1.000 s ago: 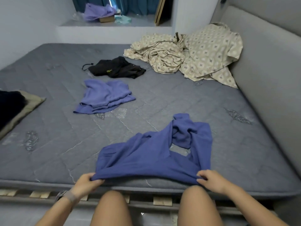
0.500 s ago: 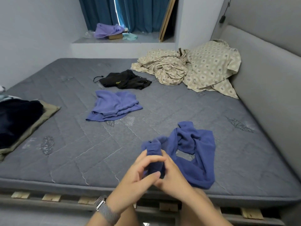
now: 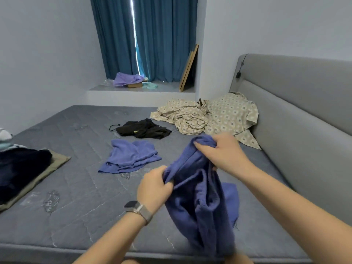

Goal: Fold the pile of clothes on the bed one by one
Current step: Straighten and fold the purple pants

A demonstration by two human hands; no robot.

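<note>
Blue knit garment (image 3: pixel 200 197) held up off the bed (image 3: pixel 76 206), bunched and hanging in a twisted column near the front edge. Left hand (image 3: pixel 154 189) grips a lower fold of the cloth, fingers curled round it; right hand (image 3: pixel 222 153) grips the top edge higher up and further out, fingers also curled into the fabric. Both grips closed on cloth, nothing spread.

Step in hand, by my read: finding the edges to open the piece out before folding. To do it well: walk each grip along the hem to a true corner or shoulder, pull the hands apart until the cloth hangs flat, give one shake, then lay it on the bare mattress in front. Garment looks soft and loose-woven with a frayed thread at the lower right, so pull evenly, no yanking. Risk: folding it while still twisted gives a lumpy result.

Also on the bed: lilac top (image 3: pixel 131 157) lying loosely folded, black garment (image 3: pixel 142 129) behind it, patterned beige sheet (image 3: pixel 209 115) crumpled by the headboard (image 3: pixel 295 111), dark stack (image 3: pixel 19 168) at left. Several pieces look not yet done.
</note>
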